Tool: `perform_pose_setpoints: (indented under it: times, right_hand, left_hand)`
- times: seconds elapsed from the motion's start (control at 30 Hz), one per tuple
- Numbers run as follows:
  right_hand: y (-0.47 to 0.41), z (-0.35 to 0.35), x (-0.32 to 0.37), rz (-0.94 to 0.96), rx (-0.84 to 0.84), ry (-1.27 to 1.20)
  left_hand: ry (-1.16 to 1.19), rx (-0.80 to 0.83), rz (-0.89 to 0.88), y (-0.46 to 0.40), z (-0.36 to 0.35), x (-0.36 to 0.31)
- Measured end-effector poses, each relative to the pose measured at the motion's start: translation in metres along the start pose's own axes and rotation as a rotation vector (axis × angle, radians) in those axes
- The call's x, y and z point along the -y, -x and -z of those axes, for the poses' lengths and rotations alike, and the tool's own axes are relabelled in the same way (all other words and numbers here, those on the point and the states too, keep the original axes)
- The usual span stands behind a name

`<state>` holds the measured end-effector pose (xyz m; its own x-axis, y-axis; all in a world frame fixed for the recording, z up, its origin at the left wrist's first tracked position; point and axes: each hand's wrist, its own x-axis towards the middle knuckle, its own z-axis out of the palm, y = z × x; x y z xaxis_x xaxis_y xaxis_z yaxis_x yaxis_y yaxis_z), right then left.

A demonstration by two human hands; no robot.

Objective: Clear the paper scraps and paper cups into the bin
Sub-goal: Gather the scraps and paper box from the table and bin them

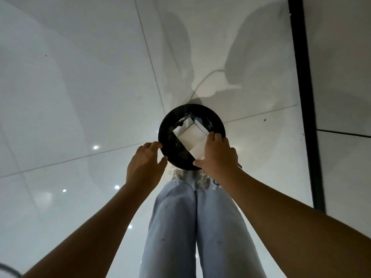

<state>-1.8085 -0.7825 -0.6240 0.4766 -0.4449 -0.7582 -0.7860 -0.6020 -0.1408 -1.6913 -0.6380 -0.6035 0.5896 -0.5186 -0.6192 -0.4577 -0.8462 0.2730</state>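
Round black bin [166, 141] on pale tiled floor [80, 97], holding a white open-topped box [191, 136]. Right hand [217, 155] grips the box's near edge, fingers curled over it; left hand [145, 163], fingers loosely spread, touches the bin's left rim

A round black bin [166, 141] stands upright on the floor; a white box [192, 135] tilts inside, leaning toward five o'clock.

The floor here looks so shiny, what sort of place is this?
Probably an indoor room, perhaps an office or home; I cannot tell which. Large glossy floor tiles reflect ceiling lights, a dark strip crosses them, and a round black bin stands at the person's feet.
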Motion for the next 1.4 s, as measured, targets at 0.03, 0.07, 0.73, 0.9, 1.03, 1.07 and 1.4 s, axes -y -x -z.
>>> perform_pose_setpoints:
  times: [0.03,0.07,0.73,0.9,1.03,1.07,1.4]
  right_hand:
    - [-0.007,-0.004,0.003,0.006,0.004,0.014]
    - [-0.014,-0.009,0.006,0.013,0.004,0.029]
    - [-0.074,-0.05,0.038,0.033,-0.087,0.065]
    - [-0.017,-0.01,0.037,0.064,-0.104,0.085]
    - [0.046,0.041,0.043,0.085,-0.1,0.067]
    - [0.063,0.054,0.045,0.096,-0.11,0.066]
    - [0.225,0.16,0.08,0.338,-0.003,0.17]
  left_hand:
    - [0.016,0.003,0.013,-0.004,-0.002,0.003]
    - [0.029,0.003,0.021,-0.008,-0.005,0.006]
    - [0.105,-0.091,0.016,-0.042,-0.016,0.053]
    - [0.115,-0.057,0.019,-0.005,0.02,0.032]
    - [0.099,0.0,0.035,0.039,0.066,0.011]
    - [0.09,0.019,0.044,0.051,0.079,0.005]
    - [0.183,-0.056,0.174,0.193,0.174,-0.042]
